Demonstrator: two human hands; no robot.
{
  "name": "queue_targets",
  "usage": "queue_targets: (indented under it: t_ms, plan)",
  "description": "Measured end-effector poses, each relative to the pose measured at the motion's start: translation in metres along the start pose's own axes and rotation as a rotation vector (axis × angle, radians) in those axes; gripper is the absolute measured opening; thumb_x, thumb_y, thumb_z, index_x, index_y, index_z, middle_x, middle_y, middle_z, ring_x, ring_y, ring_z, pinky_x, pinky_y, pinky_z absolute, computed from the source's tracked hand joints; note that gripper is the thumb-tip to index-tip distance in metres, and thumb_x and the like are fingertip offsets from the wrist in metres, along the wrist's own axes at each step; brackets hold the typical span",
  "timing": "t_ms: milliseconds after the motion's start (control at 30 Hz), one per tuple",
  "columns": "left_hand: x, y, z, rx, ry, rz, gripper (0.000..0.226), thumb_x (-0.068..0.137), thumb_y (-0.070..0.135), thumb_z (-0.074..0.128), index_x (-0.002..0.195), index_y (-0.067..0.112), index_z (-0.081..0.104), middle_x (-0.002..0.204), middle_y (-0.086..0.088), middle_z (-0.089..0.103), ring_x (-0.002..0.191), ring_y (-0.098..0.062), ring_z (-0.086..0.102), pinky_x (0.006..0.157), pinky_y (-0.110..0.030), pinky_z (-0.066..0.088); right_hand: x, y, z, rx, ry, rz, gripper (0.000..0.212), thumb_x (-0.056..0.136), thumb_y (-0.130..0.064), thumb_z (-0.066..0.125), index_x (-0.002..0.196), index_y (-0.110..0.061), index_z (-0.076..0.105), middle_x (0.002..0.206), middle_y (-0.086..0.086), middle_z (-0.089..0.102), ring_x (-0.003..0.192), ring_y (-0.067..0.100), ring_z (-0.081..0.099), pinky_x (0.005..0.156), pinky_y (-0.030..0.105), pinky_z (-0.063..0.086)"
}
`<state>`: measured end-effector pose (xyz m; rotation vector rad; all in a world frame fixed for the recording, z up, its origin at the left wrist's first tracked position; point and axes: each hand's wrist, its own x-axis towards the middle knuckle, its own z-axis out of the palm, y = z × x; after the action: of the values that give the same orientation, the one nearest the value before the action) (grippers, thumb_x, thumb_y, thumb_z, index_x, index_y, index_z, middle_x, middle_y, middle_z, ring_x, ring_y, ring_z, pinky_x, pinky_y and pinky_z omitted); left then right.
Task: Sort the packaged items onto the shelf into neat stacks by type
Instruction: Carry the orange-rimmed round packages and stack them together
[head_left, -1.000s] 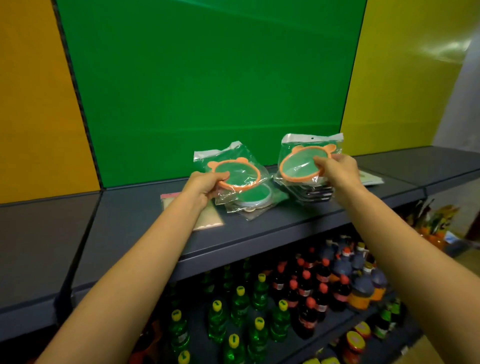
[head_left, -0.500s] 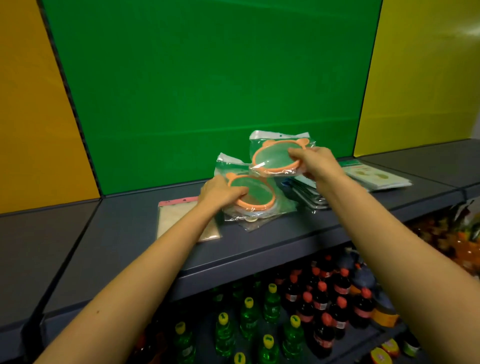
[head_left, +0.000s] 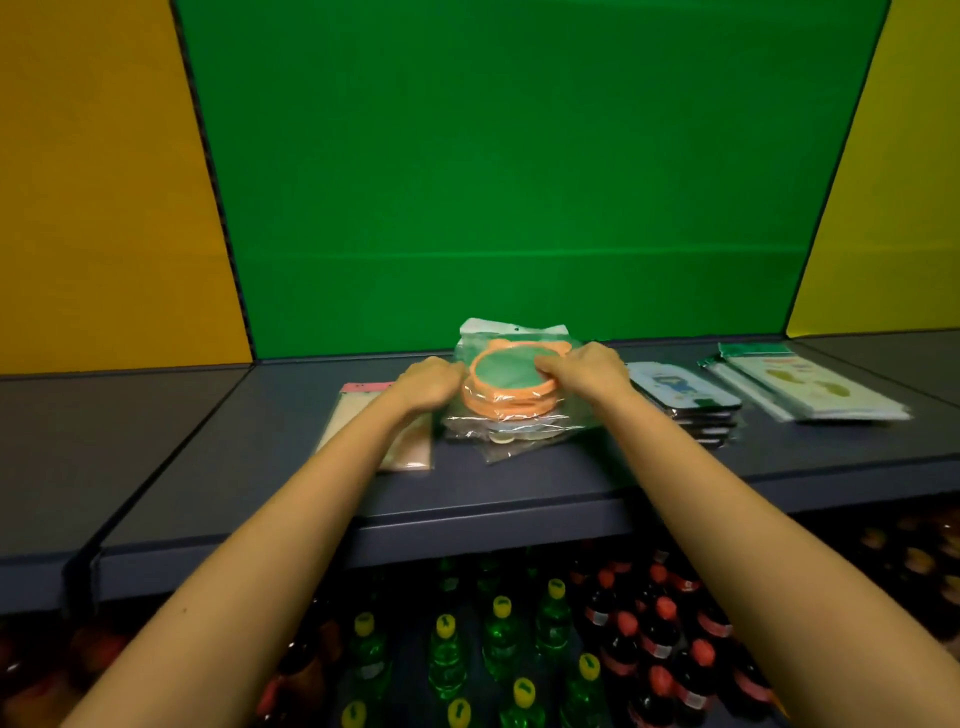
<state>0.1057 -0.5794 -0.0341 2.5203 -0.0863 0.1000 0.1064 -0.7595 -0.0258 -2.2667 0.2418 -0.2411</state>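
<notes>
A stack of clear bags, each with an orange-rimmed green round item (head_left: 511, 382), lies on the grey shelf (head_left: 519, 483) in front of the green back panel. My left hand (head_left: 431, 384) has its fingers curled against the stack's left edge. At the right rim of the top packet, my right hand (head_left: 587, 366) holds on with bent fingers. The top packet lies flat on the others, and its white header card points to the back.
A beige packet with a pink top (head_left: 363, 415) lies left of the stack, partly under my left forearm. Right of it sits a dark stack of flat packets (head_left: 685, 400), then green-and-white flat packets (head_left: 815, 387). Green and dark bottles (head_left: 498, 639) fill the shelf below.
My right hand carried its orange-rimmed packet left and down onto the packet under my left hand. Both hands now sit at the sides of one stack.
</notes>
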Motion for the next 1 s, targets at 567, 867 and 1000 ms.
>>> queue_targets:
  t_ms: [567,867,1000]
  plan:
    - [-0.073,-0.083,-0.084,0.47,0.515,-0.135,0.035,0.095,0.031,0.042,0.107,0.008,0.066,0.114,-0.017,0.067,0.104,-0.035,0.06,0.082,-0.037,0.047,-0.044,-0.095,0.048,-0.359,-0.08,-0.686,0.049,0.09,-0.035,0.052,0.133,-0.013,0.048,0.138,0.011,0.048,0.13,0.031,0.041,0.105,0.04,0.037]
    - [-0.172,-0.205,-0.17,0.495,0.579,-0.391,0.033,0.095,0.03,0.045,0.102,0.003,0.064,0.103,-0.02,0.067,0.097,-0.036,0.061,0.077,-0.039,0.047,-0.12,-0.185,0.169,-0.369,-0.35,-0.907,0.045,0.09,-0.038,0.052,0.129,-0.015,0.052,0.134,0.007,0.054,0.122,0.029,0.051,0.097,0.042,0.046]
    - [-0.214,-0.259,-0.207,0.528,0.607,-0.477,0.031,0.094,0.027,0.046,0.095,0.003,0.066,0.099,-0.017,0.068,0.095,-0.034,0.062,0.073,-0.035,0.047,-0.161,-0.229,0.223,-0.328,-0.437,-0.925,0.044,0.09,-0.041,0.052,0.129,-0.02,0.051,0.133,0.005,0.055,0.122,0.028,0.051,0.097,0.042,0.047]
